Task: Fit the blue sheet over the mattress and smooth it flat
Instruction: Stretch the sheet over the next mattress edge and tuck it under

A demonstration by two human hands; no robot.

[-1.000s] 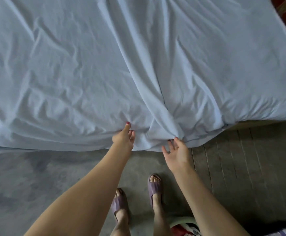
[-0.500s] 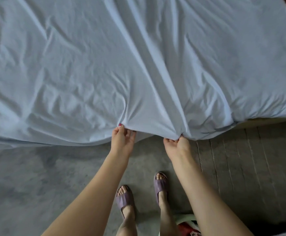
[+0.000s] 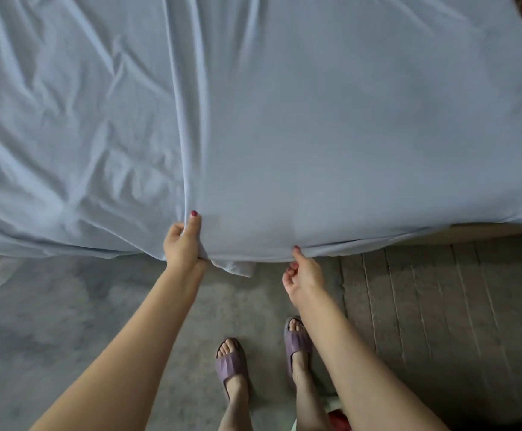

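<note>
The pale blue sheet [image 3: 315, 119] covers the whole mattress, which fills the upper half of the head view. It is taut and nearly smooth on the right, deeply creased on the left. A long fold runs up from my left hand [image 3: 182, 244], which grips a bunch of the sheet's near edge, thumb on top. My right hand [image 3: 303, 275] pinches the same hem a little to the right, its other fingers curled underneath. A strip of bare mattress side [image 3: 496, 230] shows under the hem at the right.
I stand on a grey concrete floor [image 3: 67, 337] close to the bed's near edge, wearing purple slippers [image 3: 231, 365]. A ribbed mat [image 3: 440, 300] lies on the floor to the right. Something red and white [image 3: 336, 418] sits by my feet.
Both hands have taken hold of the hem and drawn it toward me and apart. The bunched folds between them have flattened, and the right part of the sheet is now smooth.
</note>
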